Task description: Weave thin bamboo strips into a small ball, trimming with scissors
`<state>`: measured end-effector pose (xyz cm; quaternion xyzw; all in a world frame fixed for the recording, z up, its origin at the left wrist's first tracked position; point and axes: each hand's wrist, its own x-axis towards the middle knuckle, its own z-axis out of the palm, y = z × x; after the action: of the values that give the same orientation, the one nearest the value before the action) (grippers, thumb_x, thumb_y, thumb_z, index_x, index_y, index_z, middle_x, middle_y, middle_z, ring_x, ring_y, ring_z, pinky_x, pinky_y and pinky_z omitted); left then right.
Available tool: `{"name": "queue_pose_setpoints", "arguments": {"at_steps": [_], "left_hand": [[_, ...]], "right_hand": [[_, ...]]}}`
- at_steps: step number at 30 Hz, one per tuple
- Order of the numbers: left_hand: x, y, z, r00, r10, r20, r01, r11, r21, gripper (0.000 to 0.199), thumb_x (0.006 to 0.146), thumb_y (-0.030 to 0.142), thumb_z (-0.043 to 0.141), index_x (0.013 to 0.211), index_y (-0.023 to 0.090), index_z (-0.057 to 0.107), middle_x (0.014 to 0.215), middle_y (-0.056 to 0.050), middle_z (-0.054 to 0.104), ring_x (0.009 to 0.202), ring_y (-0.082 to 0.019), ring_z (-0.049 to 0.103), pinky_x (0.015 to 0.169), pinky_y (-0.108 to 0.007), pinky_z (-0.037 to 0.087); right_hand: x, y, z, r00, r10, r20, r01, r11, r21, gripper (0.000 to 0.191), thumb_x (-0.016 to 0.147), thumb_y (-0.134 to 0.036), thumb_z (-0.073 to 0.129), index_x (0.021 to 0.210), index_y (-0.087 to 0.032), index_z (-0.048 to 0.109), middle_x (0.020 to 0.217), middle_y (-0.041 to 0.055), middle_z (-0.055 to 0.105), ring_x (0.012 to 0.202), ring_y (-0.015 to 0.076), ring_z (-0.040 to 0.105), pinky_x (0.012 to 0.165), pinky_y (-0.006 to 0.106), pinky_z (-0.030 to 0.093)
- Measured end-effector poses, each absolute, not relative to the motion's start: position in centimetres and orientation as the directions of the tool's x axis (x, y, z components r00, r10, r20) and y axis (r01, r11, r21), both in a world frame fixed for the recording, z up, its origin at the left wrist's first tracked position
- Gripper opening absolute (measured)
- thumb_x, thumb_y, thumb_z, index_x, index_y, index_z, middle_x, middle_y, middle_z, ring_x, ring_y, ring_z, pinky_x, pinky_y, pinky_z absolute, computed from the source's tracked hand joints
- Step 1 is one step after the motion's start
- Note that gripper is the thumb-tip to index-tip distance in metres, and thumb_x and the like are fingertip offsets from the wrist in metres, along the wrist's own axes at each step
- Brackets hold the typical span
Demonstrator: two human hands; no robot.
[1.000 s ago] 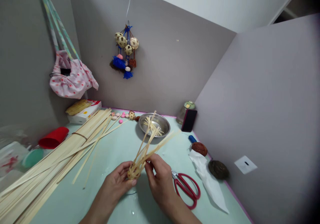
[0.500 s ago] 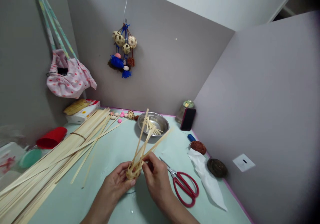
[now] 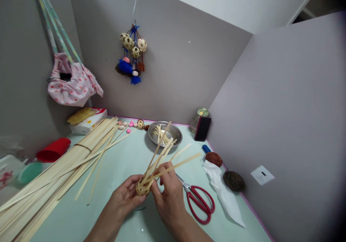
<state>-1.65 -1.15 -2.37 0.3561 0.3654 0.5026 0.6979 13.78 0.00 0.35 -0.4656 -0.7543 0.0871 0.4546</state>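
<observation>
A small half-woven bamboo ball (image 3: 142, 187) sits between both hands above the pale green table (image 3: 119, 166). My left hand (image 3: 124, 197) cups it from the left and below. My right hand (image 3: 166, 195) pinches the loose strips (image 3: 164, 157) that fan up and to the right from the ball. One strip points right, over the scissors' blades.
Red-handled scissors (image 3: 200, 201) lie right of my hands, beside a white tissue (image 3: 224, 193) and two dark woven balls (image 3: 234, 180). A steel bowl (image 3: 164, 133) with strip offcuts stands behind. A bundle of long bamboo strips (image 3: 54, 173) covers the left; a red cup (image 3: 52, 150) lies there.
My right hand has shifted its hold, and the loose strips have swung and spread further to the right. The ball stays in my left hand.
</observation>
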Motion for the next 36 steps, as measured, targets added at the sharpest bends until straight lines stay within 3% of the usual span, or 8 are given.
{"name": "queue_pose_setpoints", "arguments": {"at_steps": [5,11,17,26,32,36], "left_hand": [[-2.2,-0.6,-3.3,0.257,0.959,-0.117,-0.519,0.239,0.821,0.041,0.064,0.026,0.086,0.103,0.022,0.071,0.104,-0.007,0.075,0.099,-0.027,0.068,0.086,-0.036,0.055],[-2.6,-1.5,-1.1,0.347,0.904,-0.251,-0.603,0.420,0.679,0.017,0.090,0.021,0.063,0.102,0.017,0.074,0.110,-0.009,0.074,0.106,-0.024,0.065,0.093,-0.040,0.055],[-2.2,-1.4,-1.6,0.308,0.891,-0.333,-0.657,0.452,0.603,0.014,0.087,0.011,0.065,0.093,0.012,0.078,0.103,-0.011,0.077,0.098,-0.020,0.070,0.091,-0.032,0.057],[-2.3,-1.5,-1.1,0.307,0.883,-0.355,-0.601,0.469,0.647,0.011,0.079,0.014,0.075,0.089,0.012,0.080,0.097,-0.011,0.079,0.091,-0.021,0.072,0.082,-0.026,0.060],[-2.4,-1.1,-1.8,0.357,0.879,-0.317,-0.561,0.473,0.679,0.014,0.085,0.015,0.070,0.095,0.013,0.078,0.098,-0.010,0.078,0.087,-0.019,0.071,0.082,-0.028,0.059],[-2.3,-1.1,-2.0,0.359,0.881,-0.309,-0.549,0.467,0.693,0.014,0.084,0.017,0.071,0.096,0.013,0.077,0.096,-0.009,0.077,0.083,-0.018,0.070,0.081,-0.029,0.059]], "right_hand": [[14.0,0.3,-0.3,-0.204,0.726,0.657,0.678,0.589,-0.440,0.012,0.089,-0.010,0.047,0.086,-0.019,0.055,0.086,0.0043,0.055,0.073,0.0168,0.056,0.064,0.026,0.043],[14.0,0.3,-0.2,-0.255,0.668,0.699,0.693,0.630,-0.349,0.018,0.096,-0.016,0.046,0.084,-0.018,0.059,0.083,0.0047,0.060,0.068,0.0154,0.057,0.061,0.024,0.042],[14.2,0.4,-0.3,-0.276,0.645,0.713,0.691,0.649,-0.319,0.016,0.095,-0.013,0.044,0.087,-0.018,0.057,0.083,0.0051,0.062,0.069,0.0162,0.059,0.061,0.025,0.041],[14.2,0.2,-0.5,-0.216,0.772,0.598,0.617,0.582,-0.529,0.015,0.084,-0.008,0.045,0.085,-0.020,0.053,0.082,0.0030,0.055,0.068,0.0159,0.054,0.061,0.024,0.041],[14.3,0.8,-0.5,-0.176,0.830,0.529,0.417,0.550,-0.724,0.017,0.080,-0.006,0.047,0.075,-0.021,0.052,0.077,0.0007,0.054,0.071,0.0150,0.054,0.066,0.024,0.042],[14.4,1.2,-0.3,-0.171,0.855,0.490,0.332,0.518,-0.788,0.017,0.079,-0.005,0.048,0.076,-0.020,0.054,0.077,0.0008,0.055,0.072,0.0149,0.055,0.067,0.024,0.043]]}}
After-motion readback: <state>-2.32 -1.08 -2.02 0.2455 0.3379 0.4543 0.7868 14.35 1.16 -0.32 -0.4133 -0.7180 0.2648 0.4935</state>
